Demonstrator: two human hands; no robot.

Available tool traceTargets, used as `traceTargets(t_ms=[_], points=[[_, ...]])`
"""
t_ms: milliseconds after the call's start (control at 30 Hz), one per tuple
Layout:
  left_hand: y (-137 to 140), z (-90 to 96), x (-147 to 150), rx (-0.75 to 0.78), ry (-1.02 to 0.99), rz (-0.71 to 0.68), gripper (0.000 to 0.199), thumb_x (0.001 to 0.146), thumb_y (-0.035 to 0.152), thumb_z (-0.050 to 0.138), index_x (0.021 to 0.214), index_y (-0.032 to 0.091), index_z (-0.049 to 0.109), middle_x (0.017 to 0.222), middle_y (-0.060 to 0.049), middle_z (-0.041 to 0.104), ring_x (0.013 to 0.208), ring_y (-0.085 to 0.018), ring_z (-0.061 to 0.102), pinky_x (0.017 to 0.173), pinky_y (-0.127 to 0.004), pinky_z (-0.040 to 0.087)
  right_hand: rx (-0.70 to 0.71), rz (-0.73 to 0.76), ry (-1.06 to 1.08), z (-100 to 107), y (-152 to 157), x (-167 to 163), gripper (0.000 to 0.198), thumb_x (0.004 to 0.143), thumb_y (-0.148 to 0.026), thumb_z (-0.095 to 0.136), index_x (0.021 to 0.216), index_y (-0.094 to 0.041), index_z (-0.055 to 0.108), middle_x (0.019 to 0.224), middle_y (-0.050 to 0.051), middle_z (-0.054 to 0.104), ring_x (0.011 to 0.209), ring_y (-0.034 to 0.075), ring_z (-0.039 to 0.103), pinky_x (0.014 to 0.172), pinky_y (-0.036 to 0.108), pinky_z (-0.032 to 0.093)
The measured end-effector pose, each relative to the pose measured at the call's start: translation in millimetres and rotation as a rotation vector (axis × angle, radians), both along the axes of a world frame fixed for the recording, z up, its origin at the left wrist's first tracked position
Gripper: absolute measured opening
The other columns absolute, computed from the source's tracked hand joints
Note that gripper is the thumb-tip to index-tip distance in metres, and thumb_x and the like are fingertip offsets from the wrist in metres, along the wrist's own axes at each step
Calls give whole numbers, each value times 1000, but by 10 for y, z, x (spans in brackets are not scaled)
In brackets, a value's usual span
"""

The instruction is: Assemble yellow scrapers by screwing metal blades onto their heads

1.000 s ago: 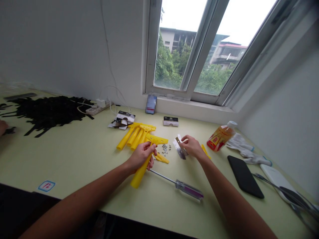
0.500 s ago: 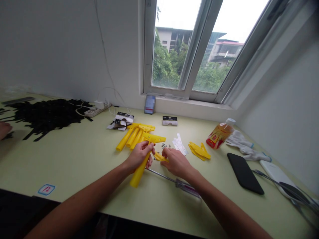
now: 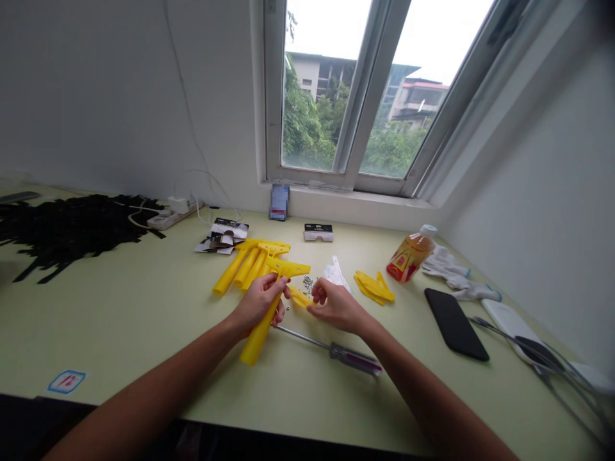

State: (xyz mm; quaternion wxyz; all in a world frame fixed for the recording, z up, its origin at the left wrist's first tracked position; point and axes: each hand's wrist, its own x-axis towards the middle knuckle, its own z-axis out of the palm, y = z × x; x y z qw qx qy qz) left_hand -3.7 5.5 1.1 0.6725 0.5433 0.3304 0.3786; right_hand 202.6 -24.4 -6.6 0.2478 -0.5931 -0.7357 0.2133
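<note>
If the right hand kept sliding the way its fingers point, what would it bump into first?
The right hand points left, fingers on a small yellow piece. Just beyond lies the yellow handle in the left hand, probably what it meets first, though depth is hard to judge.

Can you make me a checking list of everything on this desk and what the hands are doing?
Surface: pale green table.
Job's things: yellow scraper handle in left hand; small yellow plate at right fingertips; more yellow handles; yellow plates pile; tiny screws; screwdriver.
Clutter: black strips, bottle, white gloves, black phone.
Hands: left hand grips the handle; right hand pinches the plate.
Cables: power strip with white cords.
Surroundings: window, trees and buildings outside.
</note>
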Motion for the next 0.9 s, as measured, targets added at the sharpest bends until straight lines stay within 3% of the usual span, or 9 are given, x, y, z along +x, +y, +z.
traceTargets(t_ms=[133, 267, 467, 567, 667, 767, 900], points=[[-6, 3, 1, -6, 14, 6, 31, 85, 45, 59, 82, 16, 48, 80, 0, 57, 37, -6, 52, 28, -18, 37, 80, -145, 6, 71, -60, 252, 16, 74, -35, 62, 75, -22, 52, 74, -2, 63, 66, 14, 57, 61, 25, 42], [2, -18, 8, -10, 18, -18, 34, 85, 48, 58, 83, 16, 49, 78, 1, 57, 37, -6, 52, 28, -17, 38, 140, -357, -25, 125, -122, 748, 20, 75, -41, 60, 73, -22, 54, 74, 2, 65, 66, 17, 59, 60, 28, 42], [9, -73, 31, -19, 54, -62, 36, 85, 50, 57, 82, 15, 49, 72, 1, 56, 36, -7, 52, 28, -17, 38, 95, -565, -83, -1, -121, 1436, 26, 69, -47, 61, 67, -22, 54, 66, 3, 66, 59, 19, 60, 55, 29, 41], [-2, -72, 32, -18, 69, -97, 36, 85, 50, 57, 83, 15, 49, 77, -1, 58, 36, -7, 52, 28, -17, 38, 91, -571, -104, -49, -119, 1511, 24, 65, -44, 64, 66, -22, 55, 66, 4, 66, 60, 20, 60, 56, 31, 42], [-29, -57, 31, -19, 81, -153, 36, 86, 50, 56, 82, 15, 49, 77, -1, 59, 36, -7, 52, 27, -17, 37, 178, -583, -121, 23, -151, 1363, 24, 69, -44, 62, 73, -21, 57, 83, 8, 68, 78, 25, 63, 70, 35, 45], [-68, -42, 40, -44, 120, -250, 35, 86, 50, 56, 83, 16, 50, 76, -1, 59, 37, -8, 54, 28, -17, 39, 207, -423, 72, 163, -172, 991, 23, 79, -43, 56, 82, -21, 58, 88, 8, 67, 82, 22, 63, 75, 35, 47], [-118, -30, 60, -23, 164, -358, 35, 87, 50, 54, 83, 15, 52, 66, 1, 57, 37, -9, 54, 28, -16, 39, -51, 24, 451, 265, -85, 346, 20, 83, -36, 58, 94, -20, 51, 96, 7, 67, 87, 19, 64, 74, 32, 50]])
